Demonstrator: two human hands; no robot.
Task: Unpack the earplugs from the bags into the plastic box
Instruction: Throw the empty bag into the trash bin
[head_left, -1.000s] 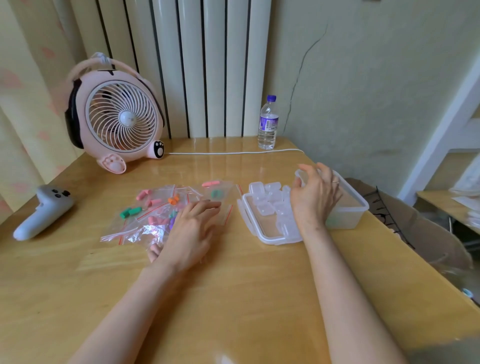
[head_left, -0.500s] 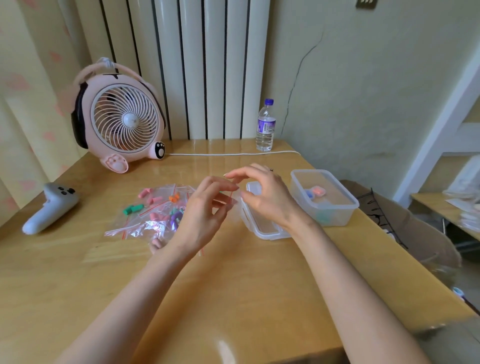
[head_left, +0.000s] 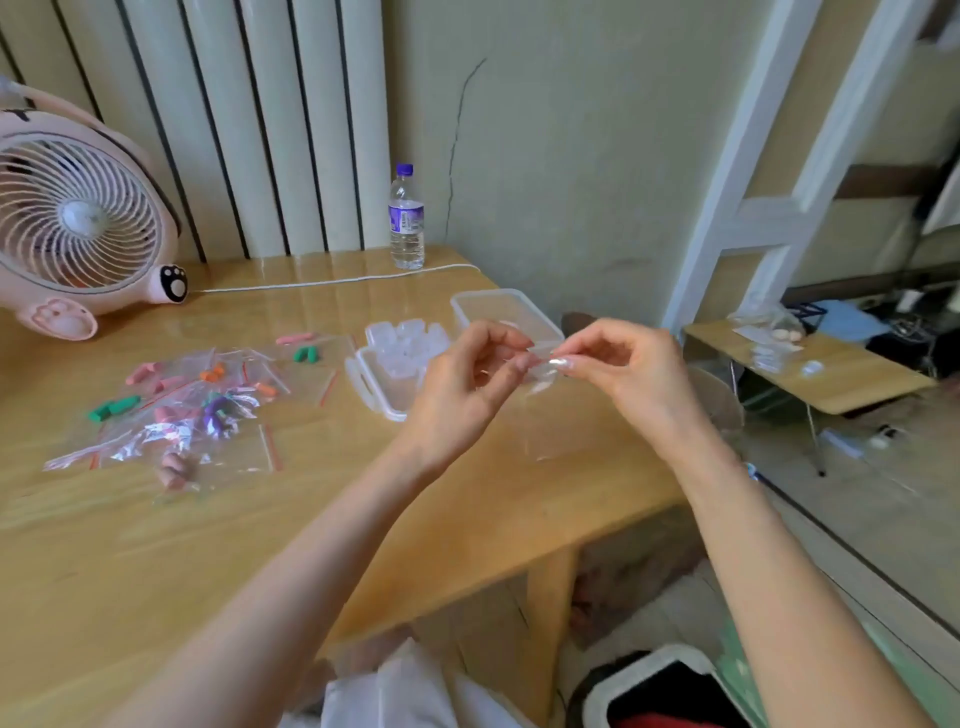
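Your left hand (head_left: 462, 384) and right hand (head_left: 628, 374) are pinching one clear bag (head_left: 543, 371) beside the plastic box (head_left: 498, 304); many filled bags (head_left: 197, 410) are lying unopened at left.

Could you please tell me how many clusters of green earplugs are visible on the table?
2. One green pair lies left of the lid; a second green pair sits at the bag pile's left edge. Others may be hidden beneath bags.

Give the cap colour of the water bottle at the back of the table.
Purple cap on the water bottle; the head view shows it.
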